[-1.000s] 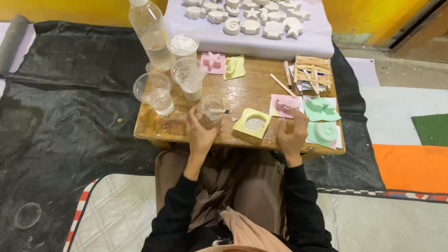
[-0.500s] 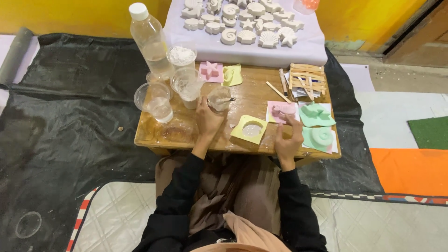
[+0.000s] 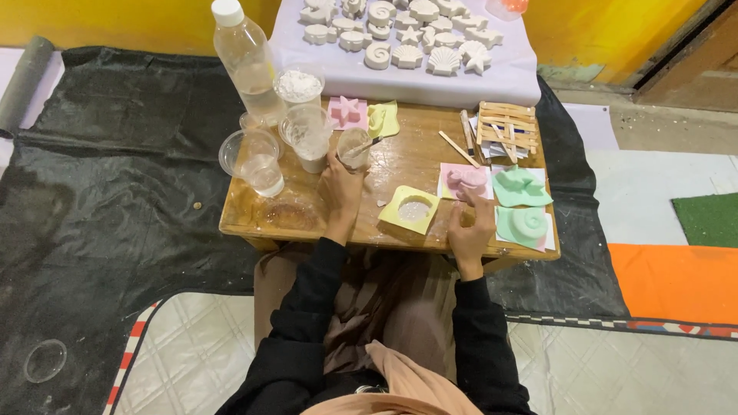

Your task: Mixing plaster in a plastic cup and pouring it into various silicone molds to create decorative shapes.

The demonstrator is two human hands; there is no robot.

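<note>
Two hands | your left hand [image 3: 340, 180] now grips small clear cup [image 3: 354, 146], moved beyond yellow mould [image 3: 410, 209] | right hand [image 3: 470, 228] loose, just right of it.

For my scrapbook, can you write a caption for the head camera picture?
Left hand holds a small clear cup; right hand rests beside a yellow mould on the low wooden table.

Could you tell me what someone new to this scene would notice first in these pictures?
Probably the rows of white shell- and star-shaped plaster casts on the pale cloth beyond the low wooden table. Next, the left hand holding a small clear plastic cup mid-table, beside a tall clear water bottle. The right hand rests by the pink, green and yellow moulds.
</note>
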